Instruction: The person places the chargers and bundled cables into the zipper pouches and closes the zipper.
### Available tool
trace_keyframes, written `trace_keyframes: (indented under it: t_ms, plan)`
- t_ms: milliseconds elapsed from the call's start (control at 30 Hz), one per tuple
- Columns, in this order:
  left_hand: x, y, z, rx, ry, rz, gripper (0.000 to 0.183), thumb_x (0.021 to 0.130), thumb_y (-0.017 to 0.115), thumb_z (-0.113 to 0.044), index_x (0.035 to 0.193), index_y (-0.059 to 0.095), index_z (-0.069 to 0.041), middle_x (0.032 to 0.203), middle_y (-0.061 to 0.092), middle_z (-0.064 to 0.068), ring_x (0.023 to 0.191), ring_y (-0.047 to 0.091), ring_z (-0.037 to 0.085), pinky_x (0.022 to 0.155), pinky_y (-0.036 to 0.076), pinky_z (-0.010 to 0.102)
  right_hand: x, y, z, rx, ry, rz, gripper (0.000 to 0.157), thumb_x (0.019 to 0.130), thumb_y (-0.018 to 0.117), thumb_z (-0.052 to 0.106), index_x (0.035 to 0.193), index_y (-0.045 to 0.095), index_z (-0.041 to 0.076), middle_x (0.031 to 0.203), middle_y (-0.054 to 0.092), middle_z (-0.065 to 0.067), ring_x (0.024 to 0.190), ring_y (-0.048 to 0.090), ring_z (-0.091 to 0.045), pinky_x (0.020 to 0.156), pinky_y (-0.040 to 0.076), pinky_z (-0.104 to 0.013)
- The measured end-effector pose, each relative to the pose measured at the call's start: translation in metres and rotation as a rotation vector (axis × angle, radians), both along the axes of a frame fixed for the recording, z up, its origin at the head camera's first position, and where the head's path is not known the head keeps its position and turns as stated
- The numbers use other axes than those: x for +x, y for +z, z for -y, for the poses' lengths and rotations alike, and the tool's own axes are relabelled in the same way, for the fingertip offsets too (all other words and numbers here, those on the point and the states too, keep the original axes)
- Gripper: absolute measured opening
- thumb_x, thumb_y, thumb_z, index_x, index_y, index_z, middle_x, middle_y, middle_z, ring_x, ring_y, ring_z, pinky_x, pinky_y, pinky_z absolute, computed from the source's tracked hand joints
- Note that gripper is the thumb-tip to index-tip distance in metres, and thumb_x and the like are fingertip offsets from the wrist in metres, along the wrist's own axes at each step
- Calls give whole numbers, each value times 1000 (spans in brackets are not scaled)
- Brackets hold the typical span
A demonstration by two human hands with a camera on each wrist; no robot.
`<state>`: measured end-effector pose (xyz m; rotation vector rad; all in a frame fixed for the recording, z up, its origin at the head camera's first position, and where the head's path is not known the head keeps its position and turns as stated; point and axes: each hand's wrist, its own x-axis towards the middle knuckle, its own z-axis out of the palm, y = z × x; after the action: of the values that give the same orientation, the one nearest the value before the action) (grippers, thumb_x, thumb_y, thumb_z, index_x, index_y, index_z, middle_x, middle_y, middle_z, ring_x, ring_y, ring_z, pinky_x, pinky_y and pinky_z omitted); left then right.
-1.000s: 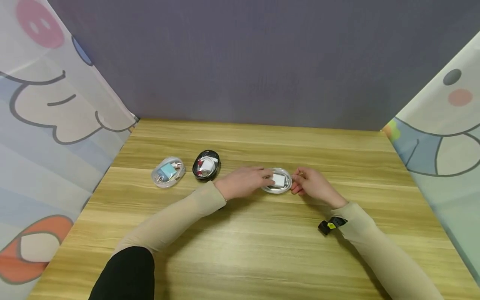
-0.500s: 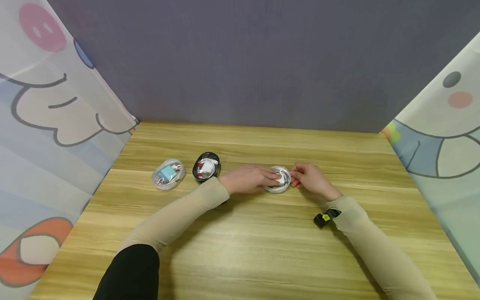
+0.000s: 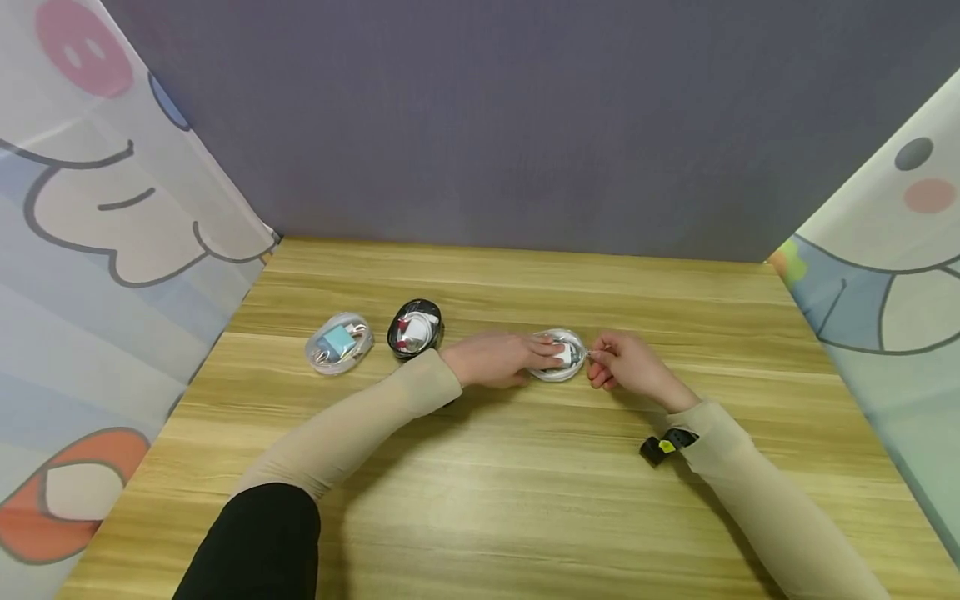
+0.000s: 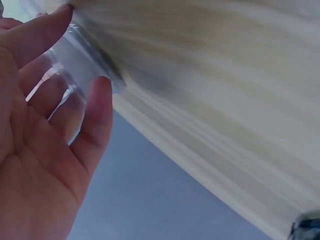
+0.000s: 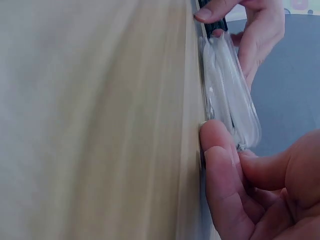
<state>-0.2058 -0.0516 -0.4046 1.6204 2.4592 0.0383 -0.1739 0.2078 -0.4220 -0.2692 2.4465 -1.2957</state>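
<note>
A clear oval case [image 3: 576,341] with a coiled white cable and a white charger plug [image 3: 564,353] inside lies right of the table's middle. My left hand [image 3: 495,358] rests across its left part, the extended fingers over the plug. In the left wrist view that hand [image 4: 47,125] shows fingers and thumb spread against the clear plastic. From the right side, my right hand [image 3: 622,362] pinches a thin clear piece at the case's right end between thumb and forefinger. In the right wrist view the fingertips of this right hand [image 5: 250,190] meet at the near end of the case [image 5: 227,90].
Left on the wooden table [image 3: 480,517] lie a clear case [image 3: 333,367] with a light blue plug and a black-rimmed case [image 3: 393,342] with a white plug and red parts. A grey wall [image 3: 480,125] stands behind; printed curtains [image 3: 82,333] flank the table.
The left fingers have slid further right over the plug and now cover more of it. My right hand, still at the case's right end, has drawn slightly right, with the clear piece stretched between.
</note>
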Motion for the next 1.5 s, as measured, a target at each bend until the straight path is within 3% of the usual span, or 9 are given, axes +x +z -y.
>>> trace_keyframes:
  t_ms: [267,433,533,733,900,1000,1200,1500]
  plan:
    - [1,10,-5,-69,12,-2,65,94,71,-23,152,41,-23,161,27,-4,146,26,16,111,36,33,15,3,3,-33,-7,75,14,105,46,4,100,55,-6,79,69,-12,69,69,-22,59,58,-33]
    - [5,10,-6,-75,31,-48,63,94,71,-25,151,45,-25,159,31,-6,144,32,15,103,45,36,17,2,4,-52,-18,103,14,105,46,4,100,54,-6,81,69,-13,70,69,-21,61,58,-33]
    - [8,9,-7,-62,34,-93,58,95,68,-20,149,48,-26,157,36,-6,142,35,14,103,44,35,14,2,4,-63,-30,105,15,105,46,5,101,54,-7,83,69,-14,71,69,-21,61,58,-32]
    - [11,10,-8,-21,14,-132,57,92,67,-6,145,54,-21,153,42,-3,142,37,19,115,30,38,3,0,3,-22,-20,15,16,105,45,5,102,55,-8,81,67,-15,67,67,-21,59,57,-31]
    - [8,8,-10,57,-23,-116,52,88,71,-2,136,63,-19,146,52,-3,130,47,18,113,33,37,-13,-1,5,64,-27,-107,15,104,48,4,97,59,-4,75,65,-12,62,65,-19,55,56,-29]
    - [4,6,-12,93,-62,-128,48,88,73,-4,132,67,-20,140,58,-5,132,47,18,112,35,40,-21,-1,6,98,-14,-151,15,103,51,4,94,61,-2,73,64,-10,61,64,-19,54,55,-29]
    - [-2,2,-12,73,-67,-116,47,90,75,-15,135,64,-21,145,52,-2,138,44,19,113,32,35,-29,-2,5,71,-2,-127,13,102,53,2,96,62,-4,75,65,-11,62,64,-18,55,55,-28]
    - [1,5,-14,54,-8,-118,44,92,73,-25,135,63,-25,146,51,-4,131,51,18,101,46,33,-20,-1,-4,30,-22,-67,14,102,52,2,94,60,-5,77,65,-13,64,65,-18,56,54,-27]
